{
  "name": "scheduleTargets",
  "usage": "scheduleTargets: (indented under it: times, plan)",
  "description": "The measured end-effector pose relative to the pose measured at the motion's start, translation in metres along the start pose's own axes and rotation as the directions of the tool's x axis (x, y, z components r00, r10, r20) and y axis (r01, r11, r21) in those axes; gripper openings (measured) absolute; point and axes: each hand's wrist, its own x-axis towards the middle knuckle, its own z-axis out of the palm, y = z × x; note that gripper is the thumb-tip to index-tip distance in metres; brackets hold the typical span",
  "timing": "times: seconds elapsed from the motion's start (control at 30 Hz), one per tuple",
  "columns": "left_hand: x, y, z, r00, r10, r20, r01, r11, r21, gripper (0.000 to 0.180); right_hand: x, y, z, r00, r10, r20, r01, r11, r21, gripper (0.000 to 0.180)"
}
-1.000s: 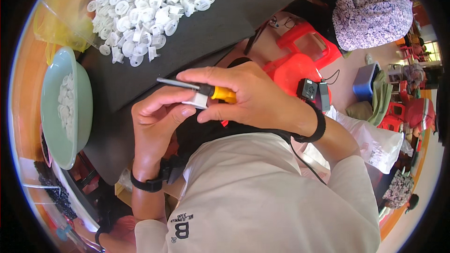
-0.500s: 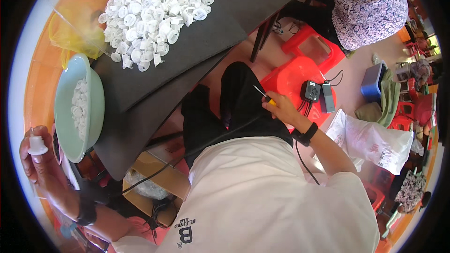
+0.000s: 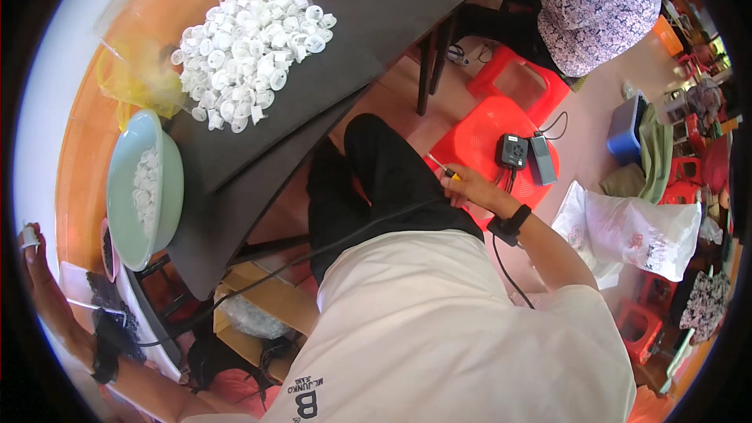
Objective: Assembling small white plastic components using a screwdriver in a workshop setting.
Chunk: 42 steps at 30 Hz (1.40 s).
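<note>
At the far left rim my left hand [image 3: 47, 286] has a small white plastic part [image 3: 30, 236] at its fingertips. The picture's edge cuts off some of that hand. Over my right thigh, my right hand [image 3: 472, 187] is closed round the yellow handle of a screwdriver [image 3: 453, 176], whose thin metal shaft points up and left. A pale green basin [image 3: 170, 204] stands between my left hand and the dark table, with small white pieces [image 3: 146, 188] inside. A large heap of white round-flanged plastic parts [image 3: 243, 51] lies on the dark tabletop [image 3: 345, 55].
A yellow plastic bag [image 3: 137, 82] lies behind the basin. To my right, a red stool [image 3: 470, 129] carries a small black device [image 3: 513, 151] with cables. An open cardboard box [image 3: 258, 290] sits below the table. White sacks [image 3: 642, 227] stand at right; another person [image 3: 599, 16] sits at the far right.
My left hand has moved outward to the left rim with the white part. The right hand and screwdriver stay over my thigh, with the shaft turned lower. The whole view has shifted slightly.
</note>
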Motion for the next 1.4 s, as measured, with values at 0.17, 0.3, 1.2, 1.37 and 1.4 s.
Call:
scheduleTargets:
  times: [0.17,0.3,1.2,1.37,1.4]
  plan:
    - [-0.036,0.016,0.024,0.999,0.054,-0.008,-0.054,0.961,-0.272,0.023,-0.024,-0.082,0.014,0.980,-0.189,0.063,0.174,0.965,0.196,0.029]
    - [-0.067,0.024,0.024,0.974,0.173,0.146,-0.133,0.959,-0.250,0.019,-0.063,-0.161,0.064,0.887,-0.350,0.300,0.338,0.937,0.094,0.033]
    - [-0.255,0.049,0.331,0.454,-0.011,0.891,0.724,0.587,-0.362,0.016,-0.012,-0.211,0.087,0.853,-0.490,0.178,0.353,0.794,0.495,0.035]
    - [-0.197,0.088,0.276,0.554,0.042,0.831,0.748,0.412,-0.520,0.017,0.021,-0.219,0.088,0.864,-0.487,0.126,0.288,0.684,0.671,0.037]
    - [-0.181,0.094,0.270,0.609,0.145,0.779,0.707,0.345,-0.617,0.016,0.023,-0.221,0.089,0.886,-0.455,0.092,0.249,0.633,0.733,0.038]
